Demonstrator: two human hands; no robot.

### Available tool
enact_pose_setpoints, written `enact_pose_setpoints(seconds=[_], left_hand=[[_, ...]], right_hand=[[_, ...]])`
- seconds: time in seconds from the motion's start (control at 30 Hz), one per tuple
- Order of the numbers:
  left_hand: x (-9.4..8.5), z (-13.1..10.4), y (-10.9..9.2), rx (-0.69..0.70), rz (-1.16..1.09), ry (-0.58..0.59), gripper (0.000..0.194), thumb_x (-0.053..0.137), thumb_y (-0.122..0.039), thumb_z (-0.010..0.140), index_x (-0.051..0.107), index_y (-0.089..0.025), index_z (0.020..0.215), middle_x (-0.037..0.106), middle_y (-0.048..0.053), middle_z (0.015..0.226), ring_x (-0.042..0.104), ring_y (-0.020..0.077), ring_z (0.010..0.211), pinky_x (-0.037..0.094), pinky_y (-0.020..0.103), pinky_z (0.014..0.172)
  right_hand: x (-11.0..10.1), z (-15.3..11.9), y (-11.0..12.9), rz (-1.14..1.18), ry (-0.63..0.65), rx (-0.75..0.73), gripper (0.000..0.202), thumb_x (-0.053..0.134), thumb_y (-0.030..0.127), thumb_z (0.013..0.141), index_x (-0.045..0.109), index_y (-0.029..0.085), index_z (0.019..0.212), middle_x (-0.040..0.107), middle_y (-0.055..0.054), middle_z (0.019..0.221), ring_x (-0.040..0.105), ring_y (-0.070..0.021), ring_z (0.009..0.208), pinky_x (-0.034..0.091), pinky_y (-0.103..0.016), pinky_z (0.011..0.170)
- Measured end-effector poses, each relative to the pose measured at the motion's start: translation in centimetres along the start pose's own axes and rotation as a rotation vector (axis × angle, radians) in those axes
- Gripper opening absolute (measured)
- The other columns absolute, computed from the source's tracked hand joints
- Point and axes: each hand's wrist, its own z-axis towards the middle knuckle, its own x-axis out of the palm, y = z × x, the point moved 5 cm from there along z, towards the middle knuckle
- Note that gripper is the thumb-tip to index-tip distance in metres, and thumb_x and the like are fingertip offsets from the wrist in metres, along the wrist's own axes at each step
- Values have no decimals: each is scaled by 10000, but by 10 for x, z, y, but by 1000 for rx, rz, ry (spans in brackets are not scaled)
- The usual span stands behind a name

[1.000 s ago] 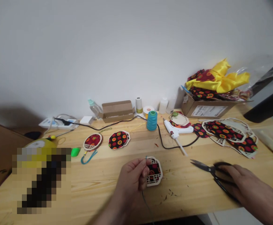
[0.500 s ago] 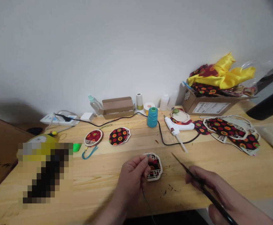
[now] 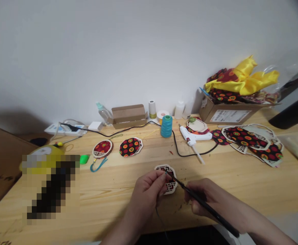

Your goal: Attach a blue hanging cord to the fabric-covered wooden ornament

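Observation:
My left hand [image 3: 149, 185] is closed in a pinch on a thin blue-grey cord [image 3: 159, 215]. A small blue end shows at its fingertips and the rest hangs toward the table's front edge. Under those fingers lies an octagonal wooden lattice frame [image 3: 173, 182] backed with dark red patterned fabric, partly hidden by the hand. In my right hand [image 3: 202, 197] is a long black pointed tool [image 3: 215, 215], seen edge-on, so its exact kind is unclear. Its tip meets the left fingertips at the cord's blue end.
Behind the hands are a teal thread cone [image 3: 166, 126] and a white glue gun [image 3: 196, 136] with a black cable. Finished fabric pieces [image 3: 130, 147] lie left, and more frames [image 3: 251, 139] right. Bottles and cardboard boxes [image 3: 226, 114] line the wall. A yellow object [image 3: 45, 153] sits far left.
My right hand has moved left, bringing the black tool's tip from the bare tabletop up to the left fingertips. My left hand stays nearly in place, still pinching the cord.

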Motion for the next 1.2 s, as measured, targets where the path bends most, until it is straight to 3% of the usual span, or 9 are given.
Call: enact_pose_setpoints(seconds=[0.13, 0.33, 0.6, 1.0, 1.2], left_hand=[[0, 0, 2, -7, 104, 66, 197, 629, -334, 735, 665, -140, 726, 450, -31, 525, 269, 55, 445, 145, 181, 421], [0, 0, 1, 6, 102, 85, 185, 596, -309, 767, 643, -135, 723, 391, -46, 501, 254, 56, 457, 124, 186, 419], [1, -1, -2, 33, 114, 106, 211, 594, -321, 768, 641, -129, 695, 370, -51, 493, 232, 58, 445, 120, 201, 407], [-2, 1, 4, 33, 132, 126, 202, 565, -311, 794, 635, -144, 704, 376, -52, 508, 240, 57, 461, 122, 201, 436], [-2, 1, 2, 33, 122, 117, 200, 580, -320, 782, 635, -145, 701, 457, -29, 558, 273, 62, 481, 140, 197, 443]], right_hand=[[1, 3, 0, 45, 12, -45, 208, 565, 353, 762, 487, 162, 735, 342, 49, 628, 287, -87, 573, 215, -211, 499], [-1, 5, 3, 68, 7, -99, 306, 573, 443, 754, 491, 151, 722, 337, 41, 638, 276, -86, 583, 202, -216, 492], [3, 4, 6, 162, 37, -48, 438, 513, 591, 752, 466, 159, 694, 315, 61, 552, 262, -57, 478, 172, -194, 412], [4, 5, 2, 221, 39, -33, 463, 524, 614, 724, 455, 160, 663, 322, 59, 553, 271, -45, 451, 213, -176, 387], [3, 6, 1, 223, 65, -17, 390, 565, 523, 734, 429, 170, 642, 322, 65, 538, 267, -40, 433, 207, -175, 380]])
